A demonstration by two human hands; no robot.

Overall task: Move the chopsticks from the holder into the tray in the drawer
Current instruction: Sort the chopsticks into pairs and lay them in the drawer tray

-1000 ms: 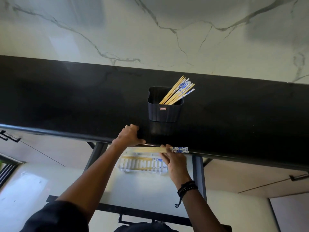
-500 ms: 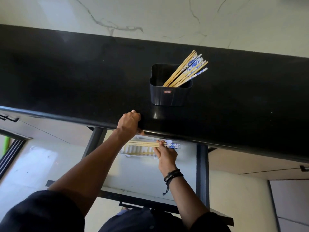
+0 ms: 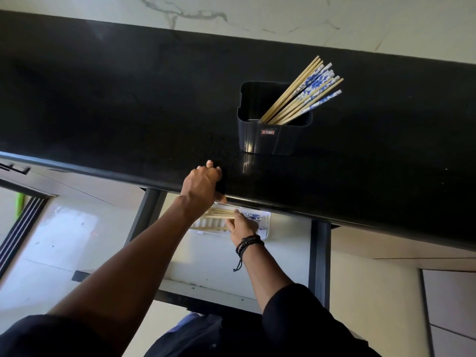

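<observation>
Head view. We see a black countertop (image 3: 103,99) below a marbled wall (image 3: 283,11). On the countertop's right half, set back a little from the front edge, stands a dark square holder (image 3: 270,139). A bundle of chopsticks (image 3: 304,96), wooden with blue-and-white patterned ends, leans out over the holder's far right corner. The left hand (image 3: 203,181) grips the countertop's front edge, fingers curled together on top and thumb tucked beneath the lip. Below that edge an open drawer (image 3: 286,253) carries a white slotted tray (image 3: 206,224) at its back, partly hidden under the countertop. The right hand (image 3: 242,225), with dark bracelets (image 3: 248,244) at the wrist, reaches over the tray and pinches a few chopsticks (image 3: 221,214) held crosswise, thumb on top. We cannot tell how its other fingers lie, nor whether these chopsticks touch the tray. A further chopstick (image 3: 213,229) lies along the tray's near edge.
</observation>
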